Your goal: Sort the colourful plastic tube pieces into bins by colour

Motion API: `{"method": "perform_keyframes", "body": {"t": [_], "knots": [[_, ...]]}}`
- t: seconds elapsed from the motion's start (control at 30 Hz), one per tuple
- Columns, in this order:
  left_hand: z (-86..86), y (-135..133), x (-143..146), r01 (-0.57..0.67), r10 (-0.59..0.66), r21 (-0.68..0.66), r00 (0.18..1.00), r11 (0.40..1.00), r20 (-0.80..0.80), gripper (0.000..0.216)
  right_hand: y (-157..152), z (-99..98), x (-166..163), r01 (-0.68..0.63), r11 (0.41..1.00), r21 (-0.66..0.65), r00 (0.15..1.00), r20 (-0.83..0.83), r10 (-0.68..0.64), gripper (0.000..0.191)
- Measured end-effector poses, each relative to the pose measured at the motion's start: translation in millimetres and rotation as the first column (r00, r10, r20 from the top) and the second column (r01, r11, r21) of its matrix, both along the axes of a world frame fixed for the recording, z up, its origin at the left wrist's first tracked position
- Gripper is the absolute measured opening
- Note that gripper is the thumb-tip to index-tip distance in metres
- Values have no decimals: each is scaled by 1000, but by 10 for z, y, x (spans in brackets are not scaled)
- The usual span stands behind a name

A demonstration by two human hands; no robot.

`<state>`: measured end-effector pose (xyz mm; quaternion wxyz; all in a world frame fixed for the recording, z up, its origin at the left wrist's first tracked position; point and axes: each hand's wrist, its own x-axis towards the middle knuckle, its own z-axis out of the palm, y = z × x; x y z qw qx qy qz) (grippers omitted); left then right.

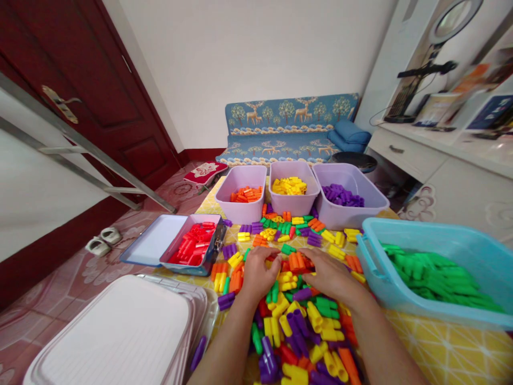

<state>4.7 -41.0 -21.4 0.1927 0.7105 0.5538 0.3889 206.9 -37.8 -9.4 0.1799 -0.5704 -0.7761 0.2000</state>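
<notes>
My left hand (260, 270) rests over a heap of small plastic tubes that look like marker caps, its thumb apart from its bent fingers. Facing it, my right hand (328, 270) reaches in with fingers and thumb spread. Between the hands lie orange caps (297, 262), close to my right fingertips; I cannot tell whether they touch. A green cap piece (287, 249) sits just beyond. Yellow caps (286, 280) and purple caps (296, 329) are mixed below, between my forearms. Many pieces are joined in rows. The undersides of both hands are hidden.
Lilac bins hold orange (240, 211), yellow (294, 203) and purple caps (340, 214) at the back. Red caps fill an open tin (212, 264) at left. A blue tub (433, 310) of green caps stands right. White lids (116, 331) lie front left.
</notes>
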Motion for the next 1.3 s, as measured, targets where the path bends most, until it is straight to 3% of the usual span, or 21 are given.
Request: {"method": "perform_keyframes", "body": {"t": [0.13,0.23,0.37,0.5,0.67,0.83,1.03,1.3], "knots": [[54,-22,12,66,-65,2,986,998,-153,29,9,-30,-222,21,1000,-9,999,-45,-21,54],[65,-35,2,114,-112,6,981,993,-157,44,34,-44,-324,21,1000,-16,966,-258,-24,58],[36,-39,-16,162,-160,32,985,986,-66,55,65,-84,-352,-68,984,-162,796,-604,-44,65],[11,-23,-17,158,-160,43,986,987,56,52,59,-41,-354,-145,961,-237,650,-755,-88,61],[38,-6,-13,93,-108,77,970,993,217,42,53,26,-360,-154,964,-218,607,-790,-82,51],[40,5,-23,21,-42,71,952,997,303,29,79,-26,-367,-117,972,-203,587,-804,-97,45],[-4,1,-18,-42,34,20,951,999,307,25,93,-38,-350,-80,972,-220,548,-825,-141,43],[-4,10,-50,-123,82,125,953,984,292,27,119,-93,-330,9,995,-102,612,-786,-86,47]]}}
